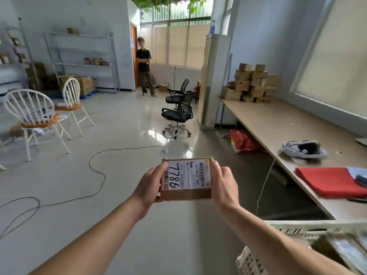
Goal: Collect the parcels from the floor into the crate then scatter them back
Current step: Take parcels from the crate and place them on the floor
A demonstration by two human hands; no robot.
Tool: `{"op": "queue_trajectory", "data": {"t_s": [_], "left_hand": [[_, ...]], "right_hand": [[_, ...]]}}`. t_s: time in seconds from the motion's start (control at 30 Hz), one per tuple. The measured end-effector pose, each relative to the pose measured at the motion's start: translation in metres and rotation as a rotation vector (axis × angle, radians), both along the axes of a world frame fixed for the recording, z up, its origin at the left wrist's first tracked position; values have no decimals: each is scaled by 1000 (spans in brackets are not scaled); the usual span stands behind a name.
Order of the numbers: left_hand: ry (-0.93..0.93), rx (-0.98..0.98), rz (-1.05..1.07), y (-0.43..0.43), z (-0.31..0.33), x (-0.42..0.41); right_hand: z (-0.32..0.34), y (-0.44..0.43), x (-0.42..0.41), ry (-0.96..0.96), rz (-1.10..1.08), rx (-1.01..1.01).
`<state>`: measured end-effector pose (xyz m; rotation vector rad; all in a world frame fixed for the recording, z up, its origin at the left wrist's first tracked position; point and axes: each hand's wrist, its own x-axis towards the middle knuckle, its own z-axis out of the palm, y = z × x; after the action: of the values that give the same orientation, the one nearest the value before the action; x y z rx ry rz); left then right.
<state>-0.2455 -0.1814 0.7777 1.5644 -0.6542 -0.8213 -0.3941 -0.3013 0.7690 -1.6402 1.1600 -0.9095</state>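
Two hands, left [149, 185] and right [224, 184], hold one parcel [186, 178].

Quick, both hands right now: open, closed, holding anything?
Left hand: closed on the left side of the cardboard parcel, held in the air.
Right hand: closed on the same parcel's right side.

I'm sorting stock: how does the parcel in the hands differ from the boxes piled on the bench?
The parcel is one item, held in the air between the left hand and right hand; the boxes are many, piled on the bench. The parcel shows a white label marked 7786; the boxes show no label I can read. Both are brown cardboard.
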Motion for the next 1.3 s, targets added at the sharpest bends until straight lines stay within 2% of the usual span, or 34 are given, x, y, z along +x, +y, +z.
{"op": "queue_trajectory", "data": {"t_s": [0.2, 0.57, 0.93, 1.3], "left_hand": [[14, -11, -131, -52, 7, -46], [97, -35, -463, -107, 1, -109], [120, -21, -767, -110, -19, -191], [100, 58, -932, -89, -35, -323]], "right_hand": [[11, -31, -61, -39, -127, -5], [15, -19, -143, -10, -433, -17], [-3, 30, -232, 5, -686, -6], [-34, 82, -363, 1, -912, 31]]}}
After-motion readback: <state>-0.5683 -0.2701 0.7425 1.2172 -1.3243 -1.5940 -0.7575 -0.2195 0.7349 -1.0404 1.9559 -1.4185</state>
